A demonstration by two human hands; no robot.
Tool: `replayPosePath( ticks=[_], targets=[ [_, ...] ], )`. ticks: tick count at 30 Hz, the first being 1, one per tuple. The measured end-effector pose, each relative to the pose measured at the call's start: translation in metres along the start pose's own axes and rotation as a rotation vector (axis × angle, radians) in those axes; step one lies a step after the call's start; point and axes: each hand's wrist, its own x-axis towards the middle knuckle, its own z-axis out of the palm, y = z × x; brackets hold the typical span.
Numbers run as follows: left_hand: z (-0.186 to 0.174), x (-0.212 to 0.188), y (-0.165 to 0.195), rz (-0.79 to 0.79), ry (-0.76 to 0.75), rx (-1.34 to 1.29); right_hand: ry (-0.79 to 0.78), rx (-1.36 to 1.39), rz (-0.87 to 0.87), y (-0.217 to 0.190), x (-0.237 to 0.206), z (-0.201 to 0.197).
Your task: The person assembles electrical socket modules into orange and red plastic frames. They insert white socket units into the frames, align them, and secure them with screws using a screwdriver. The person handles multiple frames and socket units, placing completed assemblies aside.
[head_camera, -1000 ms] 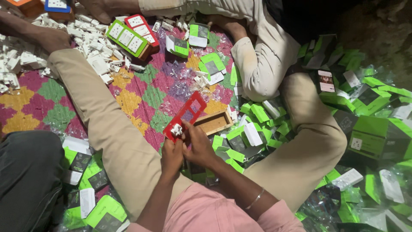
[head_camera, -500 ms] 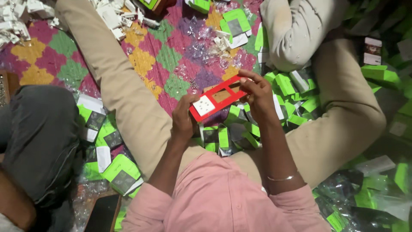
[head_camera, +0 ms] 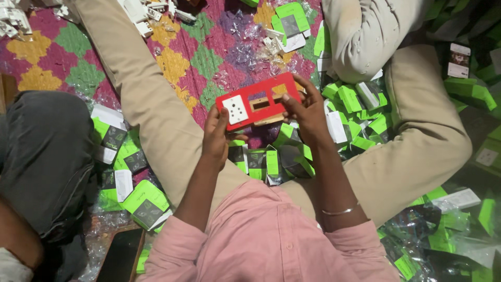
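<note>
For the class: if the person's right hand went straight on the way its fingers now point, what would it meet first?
The right hand points up-left across the red plate it grips, so likely that plate's white socket insert or the left hand; depth is unclear.

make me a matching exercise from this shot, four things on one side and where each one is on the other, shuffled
Things:
1. red plate
2. white socket
3. bangle
4. dark phone

Places:
A. on the right wrist
B. on the floor at lower left, beside the pink shirt
C. held between the left hand and the right hand
D. set in the red plate's left end

Pairs: 1-C, 2-D, 3-A, 4-B
</note>
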Motion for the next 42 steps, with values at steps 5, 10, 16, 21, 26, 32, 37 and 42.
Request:
replayPosePath(
  ticks=[5,10,16,21,26,32,37,42],
  targets=[
    [-0.01,0.008,-0.003,0.059,0.204,-0.101,-0.101,-0.048,-0.001,0.014,0.003,-0.011],
    [-0.024,0.013,0.007,0.248,0.295,-0.173,0.143,-0.559,-0.235,0.041,0.024,-0.031],
    [-0.026,0.012,0.018,0.35,0.401,-0.139,-0.162,-1.094,-0.057,0.077,0.026,-0.021],
    [-0.026,0.012,0.018,0.362,0.502,-0.082,-0.284,-1.341,-0.031,0.083,0.019,-0.007],
    [-0.024,0.011,0.022,0.346,0.475,-0.166,-0.283,-1.372,-0.026,0.074,0.017,-0.002],
    [-0.019,0.009,0.025,0.295,0.529,-0.15,-0.276,-1.372,0.016,0.074,0.016,0.0],
    [-0.017,0.009,0.024,0.285,0.489,-0.14,-0.257,-1.342,-0.026,0.076,0.019,-0.005],
    [-0.012,0.008,0.031,0.384,0.537,-0.115,-0.315,-1.344,0.129,0.074,0.026,-0.005]
  ],
)
